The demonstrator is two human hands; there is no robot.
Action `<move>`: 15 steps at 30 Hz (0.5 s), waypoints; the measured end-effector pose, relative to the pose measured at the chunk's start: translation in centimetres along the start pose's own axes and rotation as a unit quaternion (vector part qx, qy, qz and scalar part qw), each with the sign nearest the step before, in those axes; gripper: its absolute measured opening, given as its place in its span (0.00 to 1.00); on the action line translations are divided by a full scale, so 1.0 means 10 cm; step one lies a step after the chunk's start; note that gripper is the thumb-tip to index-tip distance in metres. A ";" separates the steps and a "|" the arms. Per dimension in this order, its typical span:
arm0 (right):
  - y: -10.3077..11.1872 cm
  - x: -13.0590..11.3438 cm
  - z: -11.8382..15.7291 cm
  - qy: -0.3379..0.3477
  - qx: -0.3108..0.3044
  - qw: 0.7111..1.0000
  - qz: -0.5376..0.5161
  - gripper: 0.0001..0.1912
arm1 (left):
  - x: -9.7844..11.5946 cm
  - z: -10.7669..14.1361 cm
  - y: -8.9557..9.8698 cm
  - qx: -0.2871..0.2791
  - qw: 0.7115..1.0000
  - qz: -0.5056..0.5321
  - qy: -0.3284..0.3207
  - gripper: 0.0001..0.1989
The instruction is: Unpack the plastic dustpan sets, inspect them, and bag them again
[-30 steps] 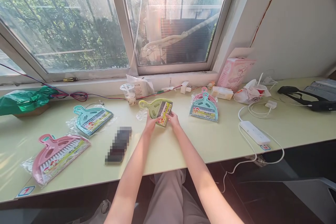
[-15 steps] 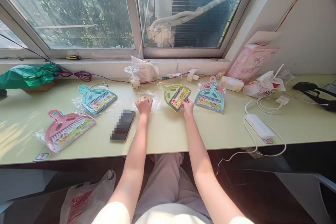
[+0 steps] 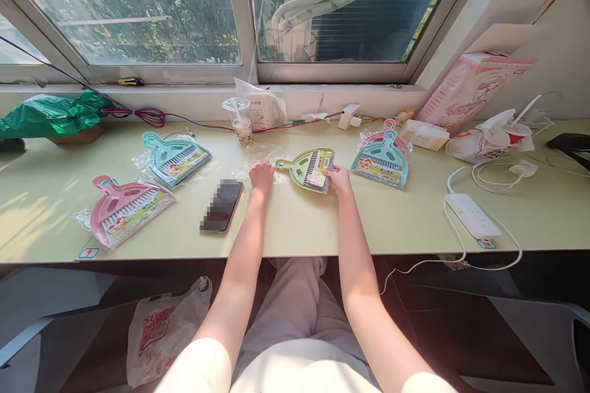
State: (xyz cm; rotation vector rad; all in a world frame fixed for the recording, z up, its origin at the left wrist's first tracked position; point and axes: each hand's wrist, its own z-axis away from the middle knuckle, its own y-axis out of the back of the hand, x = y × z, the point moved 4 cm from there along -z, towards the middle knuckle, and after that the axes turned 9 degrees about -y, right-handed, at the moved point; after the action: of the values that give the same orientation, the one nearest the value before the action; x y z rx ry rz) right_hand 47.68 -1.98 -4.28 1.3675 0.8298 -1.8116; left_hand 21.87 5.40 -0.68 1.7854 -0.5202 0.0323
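Observation:
A green dustpan with a labelled brush on it lies just above the table, its handle pointing left. My right hand grips its right edge, thumb and fingers closed around dustpan and brush. My left hand is curled closed beside the handle tip, at the near edge of a clear plastic bag; what its fingers hold, if anything, is hidden. To the right lies a bagged set with a blue dustpan over a pink one. On the left are a bagged blue set and a bagged pink set.
A phone lies left of my left arm. Behind stand a drink cup and a paper packet. At the right are a white power strip with its cable, a tissue pack and a pink box.
The green dustpan has turned so its handle points left, toward my left hand, instead of up and left. My right hand still grips it. The view has tilted down slightly.

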 end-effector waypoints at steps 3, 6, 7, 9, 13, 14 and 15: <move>-0.14 -0.01 0.09 -0.037 -0.032 0.999 -0.010 0.18 | 0.08 0.02 0.03 0.017 1.000 -0.002 -0.017 0.21; -0.30 -0.03 0.19 -0.035 -0.052 0.998 -0.017 0.19 | 0.20 0.05 0.07 0.062 0.996 0.002 -0.063 0.23; -0.35 -0.02 0.21 -0.034 -0.054 0.998 -0.019 0.19 | 0.24 0.06 0.09 0.081 0.993 0.007 -0.082 0.23; -0.45 0.00 0.26 -0.028 -0.052 0.998 -0.027 0.19 | 0.32 0.09 0.12 0.111 0.985 0.031 -0.126 0.22; -0.58 0.08 0.30 -0.017 -0.012 0.998 -0.059 0.18 | 0.53 0.18 0.18 0.108 0.960 0.111 -0.233 0.20; -0.60 0.09 0.31 -0.013 -0.003 0.997 -0.071 0.17 | 0.58 0.20 0.20 0.111 0.953 0.130 -0.250 0.19; -0.61 0.10 0.32 -0.009 0.005 0.996 -0.086 0.17 | 0.61 0.21 0.22 0.126 0.948 0.149 -0.253 0.20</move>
State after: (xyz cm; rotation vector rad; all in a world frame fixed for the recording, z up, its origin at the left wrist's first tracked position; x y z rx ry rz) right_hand 40.71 -1.45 -4.07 1.3187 0.9567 -1.9579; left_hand 26.08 1.00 2.50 1.9490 -1.1998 -0.1624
